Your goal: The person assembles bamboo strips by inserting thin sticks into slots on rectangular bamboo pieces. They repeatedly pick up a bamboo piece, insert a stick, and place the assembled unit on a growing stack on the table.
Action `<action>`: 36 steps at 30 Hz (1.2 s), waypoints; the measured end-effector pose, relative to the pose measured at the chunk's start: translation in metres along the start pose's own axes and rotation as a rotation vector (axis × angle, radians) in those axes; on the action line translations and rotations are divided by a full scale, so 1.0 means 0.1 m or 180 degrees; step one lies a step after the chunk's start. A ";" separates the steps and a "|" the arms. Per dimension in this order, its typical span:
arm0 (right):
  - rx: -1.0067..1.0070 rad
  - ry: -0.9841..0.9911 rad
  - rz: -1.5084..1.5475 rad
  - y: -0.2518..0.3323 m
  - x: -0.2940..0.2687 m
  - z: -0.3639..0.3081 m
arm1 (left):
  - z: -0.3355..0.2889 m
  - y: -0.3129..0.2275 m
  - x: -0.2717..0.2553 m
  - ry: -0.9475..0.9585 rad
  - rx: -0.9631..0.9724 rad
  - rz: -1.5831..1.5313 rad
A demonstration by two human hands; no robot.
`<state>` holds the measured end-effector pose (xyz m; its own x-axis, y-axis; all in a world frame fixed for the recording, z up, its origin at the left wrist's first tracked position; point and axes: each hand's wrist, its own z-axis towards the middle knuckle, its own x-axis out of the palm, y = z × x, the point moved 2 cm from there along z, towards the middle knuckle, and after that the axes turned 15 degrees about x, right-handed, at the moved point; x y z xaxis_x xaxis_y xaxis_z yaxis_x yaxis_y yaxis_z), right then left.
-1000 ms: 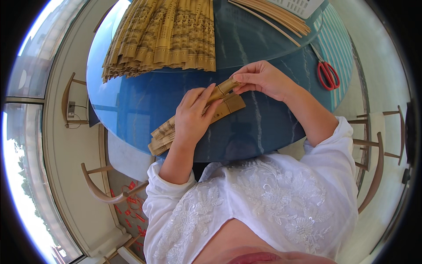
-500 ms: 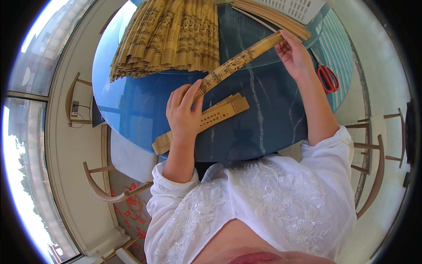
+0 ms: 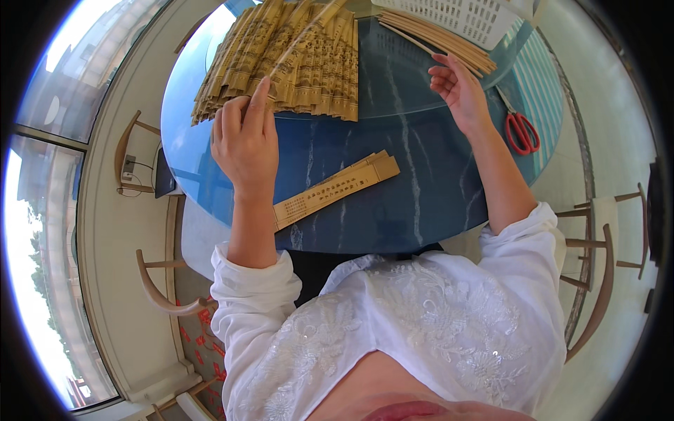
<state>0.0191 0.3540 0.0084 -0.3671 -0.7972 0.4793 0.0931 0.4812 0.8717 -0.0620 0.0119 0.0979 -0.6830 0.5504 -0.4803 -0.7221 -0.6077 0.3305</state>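
Note:
My left hand [image 3: 246, 144] is at the near edge of a heap of golden-brown printed paper strips [image 3: 316, 88]. Its index finger stretches along a pale, motion-blurred strip [image 3: 302, 45] lying slantwise over the heap, and the other fingers are curled around its near end, which they partly hide. My right hand [image 3: 460, 91] is raised beside a bundle of thin wooden sticks [image 3: 446, 45], fingers loosely bent and apart, with nothing in them. A few flat tan strips with dark writing [image 3: 340, 186] lie stacked on the blue table between my forearms.
The round blue marbled table [image 3: 435, 203] has a raised glass disc. Red-handled scissors [image 3: 521, 133] lie at the right on striped cloth [image 3: 540, 91]. A white perforated basket [image 3: 477, 21] stands behind the sticks. Wooden chairs [image 3: 604, 295] flank the table.
The long strip that both hands stretched between them has left my right hand. My left hand has carried it left and away from me onto the heap; the right hand stays nearly in place.

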 end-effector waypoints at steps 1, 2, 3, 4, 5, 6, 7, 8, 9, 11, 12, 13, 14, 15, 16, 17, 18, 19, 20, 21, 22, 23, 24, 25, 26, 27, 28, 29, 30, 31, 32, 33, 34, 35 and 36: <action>-0.0007 -0.0036 -0.0120 -0.02 0.01 0.01 | 0.07 0.13 0.11 0.0135 0.0033 0.0228; -0.0043 -0.0087 -0.0245 -0.03 0.03 0.00 | 0.13 0.27 0.25 0.0202 0.0076 0.0382; -0.0090 -0.0156 -0.0384 -0.03 0.04 0.00 | 0.16 0.39 0.42 0.0254 0.0115 0.0518; -0.0238 -0.0281 -0.0730 -0.02 0.05 0.01 | 0.17 0.48 0.55 0.0314 0.0163 0.0665; -0.0389 -0.0433 -0.1088 -0.01 0.05 0.01 | 0.20 0.52 0.65 0.0641 0.0117 0.0720; -0.0536 -0.0586 -0.1446 -0.01 0.04 0.01 | 0.19 0.50 0.71 0.0769 0.0056 0.0629; -0.0810 -0.0649 -0.1653 -0.02 0.01 0.04 | 0.17 0.48 0.77 0.0900 -0.0004 0.0539; -0.1162 -0.0887 -0.2143 0.01 0.02 0.02 | 0.17 0.44 0.77 0.1059 -0.0075 0.0453; -0.1513 -0.1122 -0.2631 0.05 0.05 -0.02 | 0.17 0.40 0.77 0.1145 -0.0084 0.0441; -0.2152 -0.1585 -0.3519 0.06 0.03 -0.03 | 0.17 0.32 0.72 0.1327 -0.0101 0.0420; -0.2441 -0.1813 -0.3918 0.07 -0.04 0.00 | 0.16 0.31 0.71 0.1290 -0.0048 0.0448; -0.2729 -0.2041 -0.4316 0.05 -0.09 0.01 | 0.16 0.31 0.70 0.1252 0.0006 0.0476; -0.2549 -0.2138 -0.4473 0.04 -0.13 0.02 | 0.16 0.31 0.69 0.1205 0.0053 0.0513; -0.2365 -0.2233 -0.4626 0.02 -0.15 0.02 | 0.15 0.32 0.67 0.1157 0.0049 0.0551; -0.2177 -0.2327 -0.4775 0.00 -0.18 0.03 | 0.14 0.33 0.65 0.1109 0.0046 0.0589; -0.2092 -0.2389 -0.4871 0.00 -0.19 0.03 | 0.13 0.33 0.63 0.1053 0.0042 0.0620; -0.2006 -0.2450 -0.4966 0.00 -0.20 0.02 | 0.14 0.34 0.63 0.1036 0.0070 0.0591; -0.1918 -0.2510 -0.5060 0.00 -0.21 0.02 | 0.15 0.35 0.62 0.1019 0.0098 0.0562; -0.1802 -0.2534 -0.5117 0.01 -0.24 0.02 | 0.16 0.37 0.61 0.1006 0.0113 0.0537; -0.1687 -0.2557 -0.5174 0.03 -0.26 0.02 | 0.16 0.38 0.61 0.1084 0.0090 0.0569; -0.1571 -0.2580 -0.5229 0.04 -0.28 0.03 | 0.16 0.41 0.60 0.1162 0.0066 0.0602; -0.1504 -0.2574 -0.5220 0.05 -0.28 0.03 | 0.15 0.42 0.60 0.1236 0.0050 0.0630; -0.1438 -0.2568 -0.5210 0.06 -0.28 0.04 | 0.13 0.44 0.60 0.1248 0.0001 0.0640; -0.1373 -0.2562 -0.5199 0.07 -0.27 0.04 | 0.10 0.46 0.60 0.1260 -0.0048 0.0651; -0.1360 -0.2551 -0.5155 0.06 -0.28 0.05 | 0.09 0.46 0.59 0.1274 -0.0093 0.0658; -0.1349 -0.2540 -0.5110 0.06 -0.28 0.05 | 0.08 0.46 0.57 0.1226 -0.0085 0.0630; -0.1337 -0.2529 -0.5065 0.06 -0.29 0.06 | 0.08 0.46 0.55 0.1178 -0.0076 0.0602; -0.1327 -0.2513 -0.5088 0.05 -0.30 0.06 | 0.09 0.43 0.52 0.1143 -0.0079 0.0563; -0.1316 -0.2498 -0.5112 0.05 -0.32 0.06 | 0.09 0.39 0.47 0.1102 -0.0050 0.0379; -0.1305 -0.2485 -0.5137 0.06 -0.34 0.07 | 0.08 0.32 0.39 0.1058 -0.0022 0.0193; -0.1343 -0.2433 -0.5112 0.07 -0.34 0.08 | 0.07 0.24 0.26 0.1023 -0.0003 0.0022; -0.1361 -0.2386 -0.5091 0.06 -0.36 0.09 | 0.05 0.13 0.15 0.1179 -0.0017 -0.0580; -0.1378 -0.2342 -0.5070 0.06 -0.39 0.09 | 0.00 0.01 0.03 0.1324 -0.0034 -0.1186; -0.1501 -0.2358 -0.5133 0.05 -0.39 0.08 | -0.09 -0.11 -0.10 0.1633 -0.0005 -0.1678; -0.1630 -0.2381 -0.5197 0.05 -0.39 0.09 | -0.17 -0.22 -0.19 0.1925 0.0025 -0.2180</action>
<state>0.0252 0.3913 -0.0068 -0.6342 0.0744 -0.7696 -0.5432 -0.7512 0.3751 -0.0309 0.0048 0.0857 0.0677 0.3942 -0.9165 -0.9505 -0.2537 -0.1793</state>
